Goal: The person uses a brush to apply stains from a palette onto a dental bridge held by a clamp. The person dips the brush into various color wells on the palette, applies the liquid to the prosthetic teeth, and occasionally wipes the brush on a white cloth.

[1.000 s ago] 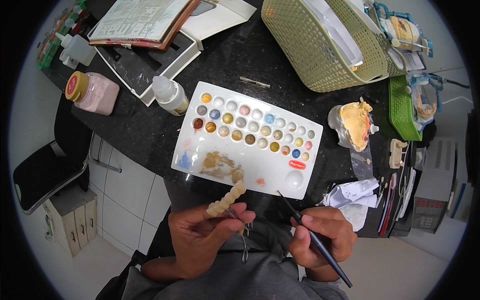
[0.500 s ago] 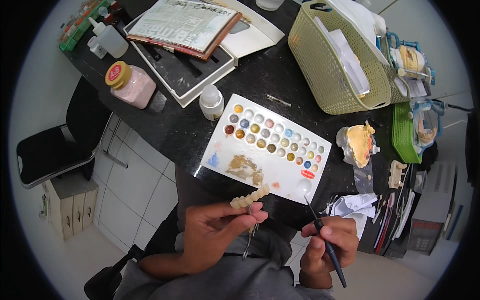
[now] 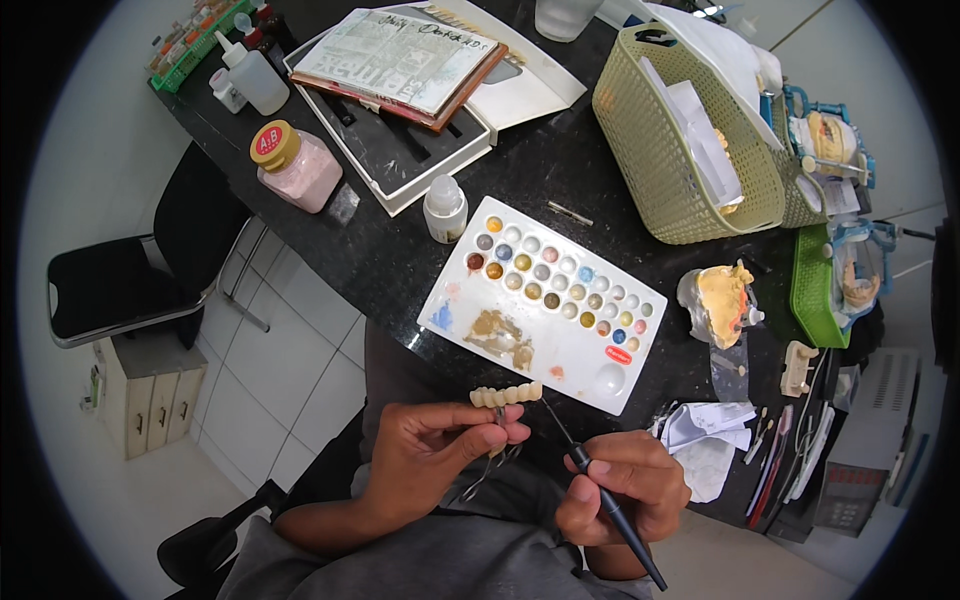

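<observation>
My left hand [image 3: 425, 452] is closed round metal forceps [image 3: 478, 484], whose loops hang below the fingers. Above the fingertips sits a cream-coloured row of artificial teeth, a dental bridge [image 3: 503, 396]; where the forceps meet it is hidden by my fingers. A thin dark brush [image 3: 612, 512] is pinched in my right hand [image 3: 640, 478]. Its fine tip points up and left, close beside the right end of the bridge; whether they touch I cannot tell. Just beyond both hands lies a white palette [image 3: 575, 372] with rows of coloured wells and brown, blue and pink smears.
Right of the palette stand a yellow-topped dental model [image 3: 722, 308] and crumpled paper [image 3: 705, 428]. A beige basket [image 3: 640, 160] is at the far right. Beyond the palette are a small white bottle [image 3: 445, 212], a pink-filled jar [image 3: 305, 180] and a book [image 3: 400, 62] on a case.
My right hand has brought the brush left and up, from the palette's lower right corner to beside the bridge. The bridge is turned more level. The whole view has shifted slightly.
</observation>
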